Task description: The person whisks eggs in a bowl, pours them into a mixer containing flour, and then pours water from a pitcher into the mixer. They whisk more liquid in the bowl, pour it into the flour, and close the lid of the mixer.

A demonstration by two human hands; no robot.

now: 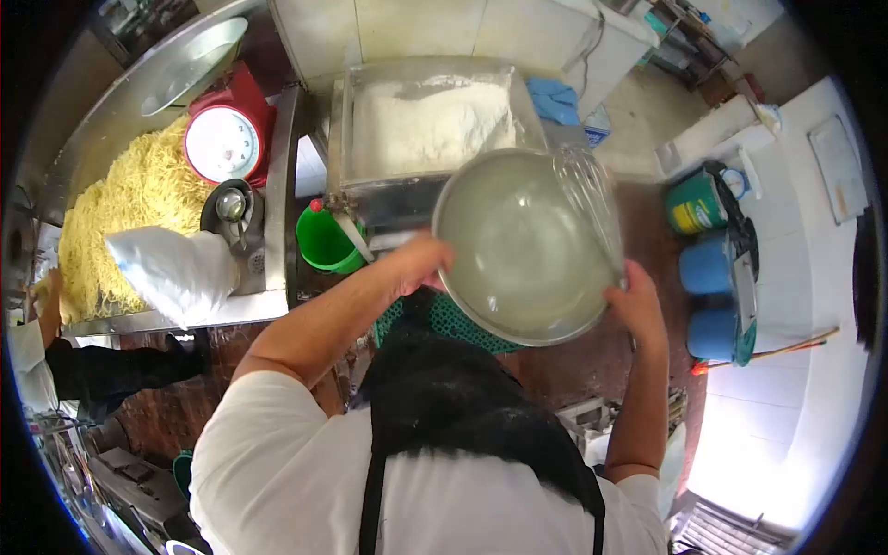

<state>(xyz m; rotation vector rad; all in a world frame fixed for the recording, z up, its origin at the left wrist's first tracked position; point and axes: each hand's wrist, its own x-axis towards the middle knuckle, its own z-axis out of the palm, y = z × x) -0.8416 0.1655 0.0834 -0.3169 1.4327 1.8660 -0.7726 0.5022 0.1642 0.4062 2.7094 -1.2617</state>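
As 1 wire whisk (592,199) overlaps its right rim, a metal bowl (518,250) dominates mid-frame

Round and smooth, the bowl looks rigid, probably slippery when wet; its rim offers the surest hold. Fingers of the left hand (424,263) grip its left edge; those of the right hand (638,303) close around the whisk's handle, below likely springy wires. Upper centre, a tray (349,134) holds fine white powder (435,125); upper left, noodles (129,194) lie tangled.
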